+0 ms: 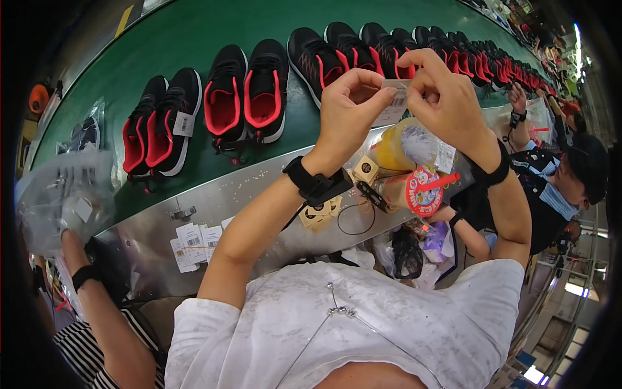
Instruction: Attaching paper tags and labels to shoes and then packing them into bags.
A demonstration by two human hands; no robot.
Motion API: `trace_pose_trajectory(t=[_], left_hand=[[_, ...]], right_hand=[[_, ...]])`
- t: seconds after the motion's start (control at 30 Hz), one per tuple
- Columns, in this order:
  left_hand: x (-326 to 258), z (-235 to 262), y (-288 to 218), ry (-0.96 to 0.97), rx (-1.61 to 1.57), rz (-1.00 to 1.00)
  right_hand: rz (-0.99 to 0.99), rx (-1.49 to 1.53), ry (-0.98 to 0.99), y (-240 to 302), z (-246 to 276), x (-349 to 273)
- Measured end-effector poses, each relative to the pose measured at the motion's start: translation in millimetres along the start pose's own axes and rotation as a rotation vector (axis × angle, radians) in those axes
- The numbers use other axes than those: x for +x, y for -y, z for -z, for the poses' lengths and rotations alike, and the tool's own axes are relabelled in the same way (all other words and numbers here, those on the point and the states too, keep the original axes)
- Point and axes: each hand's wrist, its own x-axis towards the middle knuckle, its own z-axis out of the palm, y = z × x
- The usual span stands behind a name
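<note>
- The left hand (350,110) is raised over the near edge of the table (194,39), thumb and forefinger pinched together on a pale tag (396,107).
- The right hand (447,97) is just beside it, fingers curled close to the tag's upper part; whether its grip is clamped on anything, I cannot tell.
- The tag hangs between the two hands, above a cup of yellow drink (391,148).
- Black shoes with red linings stand in pairs along the green table: a leftmost pair (173,120) with a white label (184,124) on one shoe, a second pair (264,84) beside it, and a long row (306,55) running off to the right.
- On the metal ledge (149,253) lie white tags (194,243) and small tan cards (317,219); a red-lidded cup (424,192) with a straw stands near the yellow drink.
- At far left, a co-worker's hand (76,211) is at a clear plastic bag (45,201).
- At right is another person in a dark cap (588,165).
</note>
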Motion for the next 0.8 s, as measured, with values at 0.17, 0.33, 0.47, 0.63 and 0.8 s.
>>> trace_pose_trajectory(t=[0.17,0.33,0.47,0.63,0.8], left_hand=[[5,-2,8,0.01,0.228,-0.316],[40,12,4,0.152,0.86,-1.113],[74,18,-4,0.323,1.182,-1.193],[93,28,19,0.367,1.03,-0.51],[86,59,97,0.636,1.395,-0.126]], right_hand=[[-0.02,0.022,0.003,-11,-9,1],[-0.429,0.548,0.293,-32,3,14],[-0.211,0.295,0.223,-64,-3,34],[0.085,-0.004,0.017,-101,-18,51],[-0.163,0.498,0.099,-155,-38,52]])
